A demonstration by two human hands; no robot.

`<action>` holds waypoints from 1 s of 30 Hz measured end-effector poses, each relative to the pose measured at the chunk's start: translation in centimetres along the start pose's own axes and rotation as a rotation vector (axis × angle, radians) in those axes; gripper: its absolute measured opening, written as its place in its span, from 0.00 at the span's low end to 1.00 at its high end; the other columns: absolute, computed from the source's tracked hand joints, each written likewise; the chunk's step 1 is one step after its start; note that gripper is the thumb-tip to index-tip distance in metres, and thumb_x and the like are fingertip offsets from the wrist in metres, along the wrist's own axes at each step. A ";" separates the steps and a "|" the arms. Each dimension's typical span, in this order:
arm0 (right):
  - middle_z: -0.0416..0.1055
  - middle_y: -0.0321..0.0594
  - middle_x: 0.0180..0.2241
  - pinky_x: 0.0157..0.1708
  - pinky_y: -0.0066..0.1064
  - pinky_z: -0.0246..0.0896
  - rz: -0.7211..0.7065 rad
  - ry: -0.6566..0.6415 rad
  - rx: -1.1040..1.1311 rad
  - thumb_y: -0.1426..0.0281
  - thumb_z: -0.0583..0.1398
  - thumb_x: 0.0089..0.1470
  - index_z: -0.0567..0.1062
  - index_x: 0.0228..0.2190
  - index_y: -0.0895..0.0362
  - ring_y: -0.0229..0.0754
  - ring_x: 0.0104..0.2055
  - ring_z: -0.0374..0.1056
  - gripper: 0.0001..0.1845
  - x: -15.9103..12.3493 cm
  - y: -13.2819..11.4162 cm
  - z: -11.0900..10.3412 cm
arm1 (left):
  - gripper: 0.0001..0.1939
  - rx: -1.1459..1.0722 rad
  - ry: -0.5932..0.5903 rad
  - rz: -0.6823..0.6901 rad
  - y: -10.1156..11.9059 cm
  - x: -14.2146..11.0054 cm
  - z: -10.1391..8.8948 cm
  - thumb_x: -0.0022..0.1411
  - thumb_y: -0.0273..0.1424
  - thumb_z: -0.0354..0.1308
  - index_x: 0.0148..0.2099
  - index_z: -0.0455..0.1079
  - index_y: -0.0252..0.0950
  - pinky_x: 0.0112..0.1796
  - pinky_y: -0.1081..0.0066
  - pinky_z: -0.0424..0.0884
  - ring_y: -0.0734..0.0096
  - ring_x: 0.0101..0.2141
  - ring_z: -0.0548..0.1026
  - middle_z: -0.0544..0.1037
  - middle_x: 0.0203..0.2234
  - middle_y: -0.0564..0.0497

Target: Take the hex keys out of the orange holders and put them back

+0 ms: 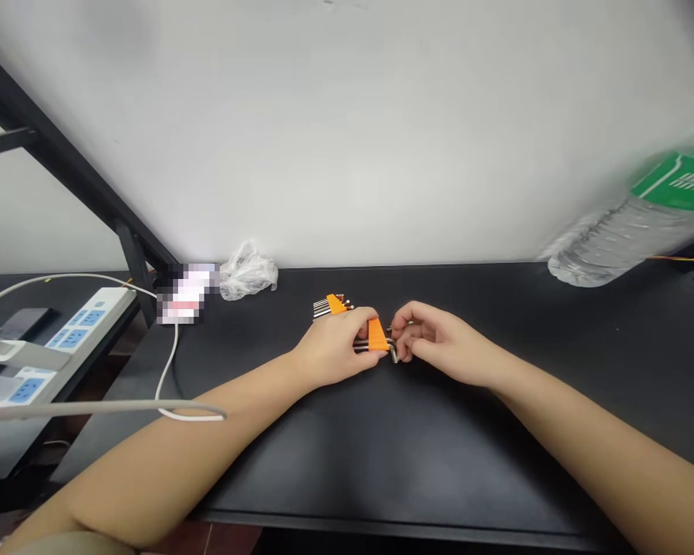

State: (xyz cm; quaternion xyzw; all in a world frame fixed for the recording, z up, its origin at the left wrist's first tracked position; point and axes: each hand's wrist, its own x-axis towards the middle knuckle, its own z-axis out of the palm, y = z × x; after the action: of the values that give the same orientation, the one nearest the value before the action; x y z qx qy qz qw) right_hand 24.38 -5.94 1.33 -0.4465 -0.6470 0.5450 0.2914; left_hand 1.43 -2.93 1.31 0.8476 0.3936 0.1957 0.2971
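Note:
My left hand (pixel 338 347) is closed around an orange hex key holder (pixel 377 335), thumb below and fingers above. Silver hex keys pass through it, and the bent end of a hex key (pixel 393 353) sticks out on the right. Close against these bent ends, my right hand (pixel 436 339) has its fingers curled in and its thumb pressed near them. Whatever lies between those fingertips is hidden. Just behind my left hand rests a second orange holder (pixel 336 304) with several thin hex keys, partly covered by the hand.
A crumpled clear plastic bag (pixel 247 271) lies by the wall on the black table (pixel 347 462). At right a large water bottle (pixel 624 231) with a green label lies tilted. On the left are a white power strip (pixel 72 339), a pale cable (pixel 170 370) and a black metal frame (pixel 75 177).

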 end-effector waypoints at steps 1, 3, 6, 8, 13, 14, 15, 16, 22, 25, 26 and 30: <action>0.73 0.34 0.33 0.40 0.36 0.69 0.007 0.004 0.034 0.80 0.55 0.51 0.68 0.40 0.53 0.40 0.36 0.73 0.16 0.0 0.1 0.1 | 0.16 -0.005 0.002 -0.002 0.0 0.0 0.0 0.58 0.34 0.63 0.49 0.67 0.43 0.35 0.72 0.72 0.69 0.36 0.78 0.80 0.36 0.55; 0.72 0.34 0.33 0.39 0.35 0.68 -0.002 0.003 0.034 0.80 0.55 0.50 0.68 0.40 0.53 0.40 0.36 0.73 0.16 0.1 0.2 0.3 | 0.16 0.003 0.004 0.000 0.0 0.0 0.0 0.58 0.34 0.63 0.48 0.68 0.42 0.35 0.72 0.72 0.69 0.36 0.78 0.79 0.35 0.55; 0.73 0.36 0.34 0.37 0.34 0.68 -0.058 -0.015 -0.091 0.79 0.56 0.52 0.69 0.41 0.53 0.41 0.36 0.72 0.14 0.1 0.3 0.3 | 0.14 0.019 -0.004 0.005 0.1 0.1 0.0 0.58 0.33 0.63 0.47 0.68 0.42 0.36 0.72 0.72 0.69 0.34 0.77 0.78 0.33 0.55; 0.73 0.38 0.36 0.36 0.35 0.67 -0.128 0.026 -0.319 0.76 0.57 0.55 0.71 0.40 0.52 0.42 0.36 0.71 0.11 0.1 0.4 -0.4 | 0.14 0.011 -0.015 -0.002 0.1 0.1 0.0 0.59 0.34 0.63 0.47 0.68 0.42 0.36 0.72 0.72 0.69 0.33 0.77 0.78 0.32 0.55; 0.72 0.42 0.42 0.37 0.37 0.67 -0.247 0.170 -0.866 0.71 0.58 0.60 0.77 0.43 0.52 0.42 0.35 0.69 0.11 0.1 1.5 -3.4 | 0.18 0.005 -0.024 -0.025 0.2 0.1 0.0 0.59 0.36 0.64 0.51 0.68 0.43 0.35 0.72 0.71 0.69 0.34 0.77 0.78 0.31 0.57; 0.72 0.42 0.42 0.37 0.37 0.67 -0.241 0.168 -0.912 0.70 0.58 0.61 0.77 0.45 0.52 0.42 0.35 0.69 0.12 0.1 1.7 -3.8 | 0.18 0.012 -0.025 -0.025 0.2 0.0 -0.1 0.59 0.36 0.64 0.51 0.68 0.43 0.35 0.72 0.71 0.69 0.34 0.77 0.78 0.31 0.57; 0.72 0.42 0.42 0.37 0.36 0.67 -0.233 0.156 -0.946 0.69 0.57 0.62 0.78 0.45 0.51 0.42 0.35 0.69 0.12 0.1 1.9 -4.0 | 0.18 0.020 -0.026 -0.026 0.2 0.0 -0.1 0.59 0.36 0.64 0.51 0.68 0.44 0.34 0.72 0.70 0.69 0.34 0.77 0.78 0.31 0.57; 0.71 0.42 0.42 0.36 0.36 0.67 -0.227 0.144 -0.973 0.69 0.57 0.62 0.78 0.45 0.51 0.42 0.35 0.69 0.12 0.1 2.0 -4.1 | 0.18 0.029 -0.025 -0.027 0.2 0.0 -0.1 0.59 0.37 0.64 0.51 0.68 0.44 0.34 0.72 0.70 0.69 0.35 0.77 0.78 0.31 0.57; 0.70 0.41 0.35 0.31 0.33 0.63 -0.159 0.083 -1.103 0.73 0.58 0.58 0.75 0.31 0.55 0.40 0.30 0.67 0.06 0.0 0.9 -3.0 | 0.19 0.068 -0.010 -0.011 0.2 0.1 -0.2 0.59 0.37 0.65 0.51 0.68 0.43 0.33 0.72 0.68 0.69 0.34 0.76 0.77 0.32 0.56; 0.70 0.41 0.33 0.28 0.32 0.60 -0.101 0.063 -1.126 0.75 0.58 0.54 0.71 0.28 0.55 0.39 0.27 0.65 0.05 -0.3 0.1 -2.5 | 0.18 0.077 -0.009 -0.008 0.1 0.1 -0.1 0.59 0.37 0.65 0.50 0.68 0.43 0.32 0.73 0.67 0.70 0.31 0.74 0.75 0.29 0.57; 0.70 0.40 0.32 0.27 0.31 0.59 -0.096 0.062 -1.105 0.75 0.59 0.53 0.70 0.28 0.54 0.39 0.27 0.65 0.05 -0.4 -0.1 -2.4 | 0.18 0.079 -0.011 -0.009 0.1 0.1 0.0 0.59 0.37 0.64 0.50 0.68 0.43 0.31 0.73 0.66 0.71 0.29 0.73 0.74 0.28 0.57; 0.70 0.36 0.30 0.27 0.30 0.60 -0.162 0.041 -0.880 0.74 0.58 0.56 0.70 0.31 0.53 0.39 0.28 0.65 0.03 -0.7 -0.6 -2.6 | 0.17 0.062 -0.006 -0.012 0.0 0.0 0.0 0.59 0.37 0.64 0.50 0.68 0.43 0.31 0.73 0.66 0.72 0.27 0.70 0.72 0.25 0.58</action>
State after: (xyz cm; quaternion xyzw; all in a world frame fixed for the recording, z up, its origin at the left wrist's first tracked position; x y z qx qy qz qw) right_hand 26.77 -5.39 2.56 -0.4866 -0.8443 0.1844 0.1280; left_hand 1.43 -2.89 1.33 0.8548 0.4035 0.1790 0.2730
